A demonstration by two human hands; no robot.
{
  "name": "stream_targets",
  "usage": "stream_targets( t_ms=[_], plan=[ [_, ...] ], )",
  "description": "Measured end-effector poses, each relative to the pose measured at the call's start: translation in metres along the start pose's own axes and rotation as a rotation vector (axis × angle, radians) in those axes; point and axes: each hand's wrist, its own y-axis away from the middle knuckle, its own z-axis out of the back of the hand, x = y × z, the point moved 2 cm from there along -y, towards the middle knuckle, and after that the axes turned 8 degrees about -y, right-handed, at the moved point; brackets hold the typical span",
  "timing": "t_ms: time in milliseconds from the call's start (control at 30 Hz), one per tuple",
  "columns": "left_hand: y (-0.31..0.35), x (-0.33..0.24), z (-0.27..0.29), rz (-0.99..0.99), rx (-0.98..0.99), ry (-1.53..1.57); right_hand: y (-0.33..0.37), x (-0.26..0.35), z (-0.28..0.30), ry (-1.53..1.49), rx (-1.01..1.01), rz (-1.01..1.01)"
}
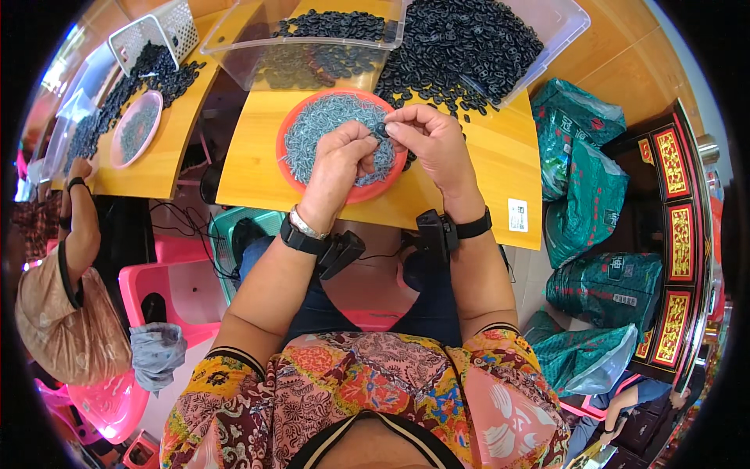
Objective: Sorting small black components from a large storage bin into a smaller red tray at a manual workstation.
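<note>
Above the right side of an orange-red bowl (pixel 376 191), my two hands meet. Thin grey-blue screw-like pieces (pixel 316 129) fill the bowl. My right hand (pixel 439 148) pinches a small black oval piece (pixel 380 130) between thumb and fingers. Close beside it, my left hand (pixel 341 160) is closed, thumb against curled index finger; whatever lies in its grip is too small or hidden to name. Behind the bowl spreads a big heap of similar black oval pieces (pixel 461 43), some with holes, spilling from a clear plastic bin (pixel 574 23) onto the yellow table (pixel 484 168).
Another clear container (pixel 312 59) stands at the table's back left. Green woven sacks (pixel 586 203) line the right side. On the left, a co-worker (pixel 70 305) sits at another table with a pink bowl (pixel 160 117), black pieces and a white basket (pixel 152 35). Pink chairs (pixel 137 289) stand between.
</note>
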Motion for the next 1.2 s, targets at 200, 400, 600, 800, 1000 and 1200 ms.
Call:
stream_targets(
  t_ms=[200,400,600,800,1000,1200],
  plan=[
    [-0.002,0.001,0.001,0.015,0.005,0.015,-0.001,-0.002,-0.001,0.097,0.045,-0.025],
    [0.001,0.000,0.003,0.045,-0.023,0.099,0.003,-0.004,-0.012,0.173,0.080,0.012],
    [0.000,0.005,0.005,0.075,-0.033,0.169,0.007,-0.004,-0.021,0.319,0.038,0.052],
    [0.001,0.000,0.004,0.050,0.012,0.120,0.007,-0.004,-0.022,0.308,-0.024,0.105],
    [0.003,-0.009,0.005,-0.087,0.087,-0.098,0.009,0.004,-0.016,0.057,0.025,0.032],
    [0.008,-0.018,0.003,-0.360,0.078,-0.316,0.014,0.020,-0.016,-0.106,0.110,-0.061]
  ],
)
